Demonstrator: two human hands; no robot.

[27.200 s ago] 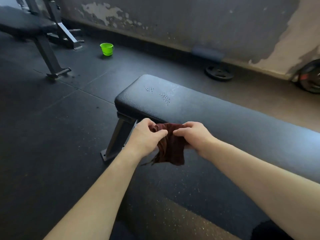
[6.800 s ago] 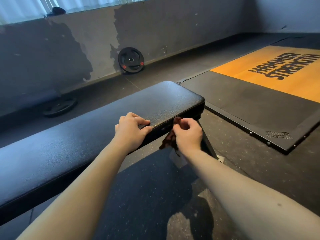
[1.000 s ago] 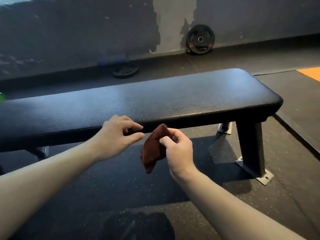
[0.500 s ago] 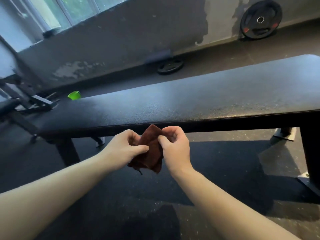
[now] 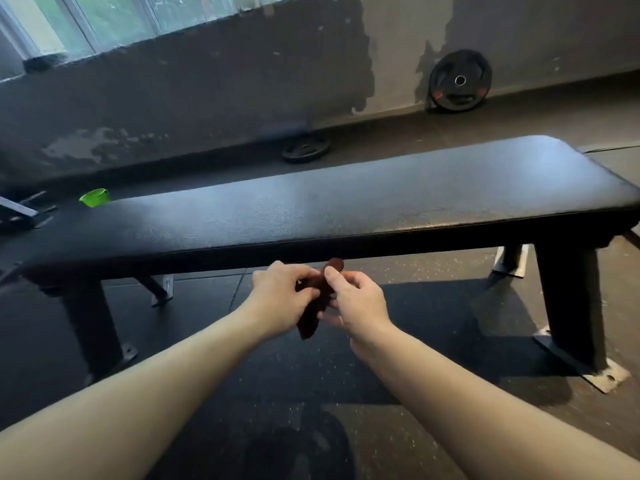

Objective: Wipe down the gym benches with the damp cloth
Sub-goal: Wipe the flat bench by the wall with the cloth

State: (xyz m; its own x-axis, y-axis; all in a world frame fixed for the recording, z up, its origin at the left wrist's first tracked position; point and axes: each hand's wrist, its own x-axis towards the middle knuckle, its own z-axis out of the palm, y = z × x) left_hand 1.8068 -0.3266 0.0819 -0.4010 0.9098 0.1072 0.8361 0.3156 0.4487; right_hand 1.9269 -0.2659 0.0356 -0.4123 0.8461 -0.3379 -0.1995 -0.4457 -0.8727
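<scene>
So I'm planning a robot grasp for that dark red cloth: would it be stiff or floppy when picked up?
Probably floppy: the cloth bunches between the left hand and right hand, and its lower end hangs limp. Likely light, since a loose pinch seems enough to hold it.

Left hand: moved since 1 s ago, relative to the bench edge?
Yes. The left hand has come off the bench front edge, down and toward the right hand, and now grips the cloth below that edge.
</scene>
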